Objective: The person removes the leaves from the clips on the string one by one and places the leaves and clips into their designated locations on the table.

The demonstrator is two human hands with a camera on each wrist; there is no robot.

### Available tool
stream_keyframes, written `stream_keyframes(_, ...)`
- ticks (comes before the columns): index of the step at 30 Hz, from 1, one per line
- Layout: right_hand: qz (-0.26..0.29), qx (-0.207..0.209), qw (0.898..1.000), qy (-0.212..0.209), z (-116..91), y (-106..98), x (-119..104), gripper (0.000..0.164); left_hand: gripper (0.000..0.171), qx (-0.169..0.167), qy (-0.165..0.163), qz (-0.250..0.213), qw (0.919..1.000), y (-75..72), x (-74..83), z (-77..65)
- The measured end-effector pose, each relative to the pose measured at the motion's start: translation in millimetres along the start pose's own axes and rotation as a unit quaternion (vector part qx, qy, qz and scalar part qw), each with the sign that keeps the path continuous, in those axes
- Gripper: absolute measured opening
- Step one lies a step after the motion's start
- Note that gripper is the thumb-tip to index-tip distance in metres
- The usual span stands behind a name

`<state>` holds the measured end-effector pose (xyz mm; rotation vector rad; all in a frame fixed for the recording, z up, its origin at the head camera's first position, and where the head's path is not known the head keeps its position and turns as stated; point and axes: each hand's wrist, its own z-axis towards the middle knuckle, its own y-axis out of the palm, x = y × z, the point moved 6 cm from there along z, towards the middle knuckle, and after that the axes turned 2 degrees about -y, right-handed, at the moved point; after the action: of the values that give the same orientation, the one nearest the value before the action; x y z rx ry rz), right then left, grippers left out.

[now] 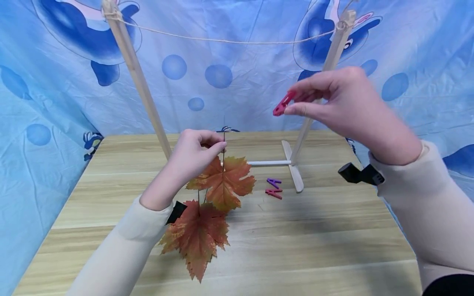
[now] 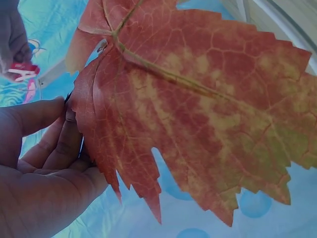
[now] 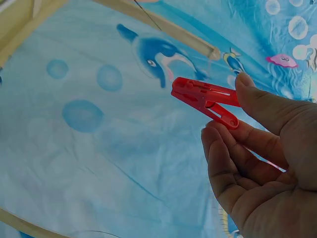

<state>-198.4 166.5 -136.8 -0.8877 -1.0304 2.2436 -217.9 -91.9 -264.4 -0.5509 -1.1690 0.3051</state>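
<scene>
My left hand pinches the thin dark stem of a bunch of orange-red artificial maple leaves, which hang down over the table. In the left wrist view one large leaf fills most of the picture beside the thumb and fingers. Raised at the right, my right hand holds a red clothespin between thumb and fingers. The right wrist view shows this clothespin gripped by its handle ends, its tip pointing away from the hand. It touches neither the leaves nor the string.
A string sags between two wooden posts of a stand. A white rod joins the posts low down. A purple clothespin and another red clothespin lie on the wooden table. Behind hangs a blue patterned cloth.
</scene>
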Motion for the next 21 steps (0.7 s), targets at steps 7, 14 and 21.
stream_keyframes(7, 0.062, -0.016, 0.997, 0.038, -18, 31, 21, 0.022, 0.009, 0.002, -0.012, 0.014, 0.9998, -2.5, -11.2, -9.7)
stream_keyframes(14, 0.096, -0.029, 0.994, 0.040, -38, 59, 34, 0.026, 0.009, -0.005, -0.018, 0.028, 0.9994, -1.4, -25.2, -18.1)
stream_keyframes(21, 0.110, -0.081, 0.986, 0.093, -58, 88, 49, 0.023, 0.009, -0.016, -0.028, 0.025, 0.9992, 1.6, -37.3, -27.3)
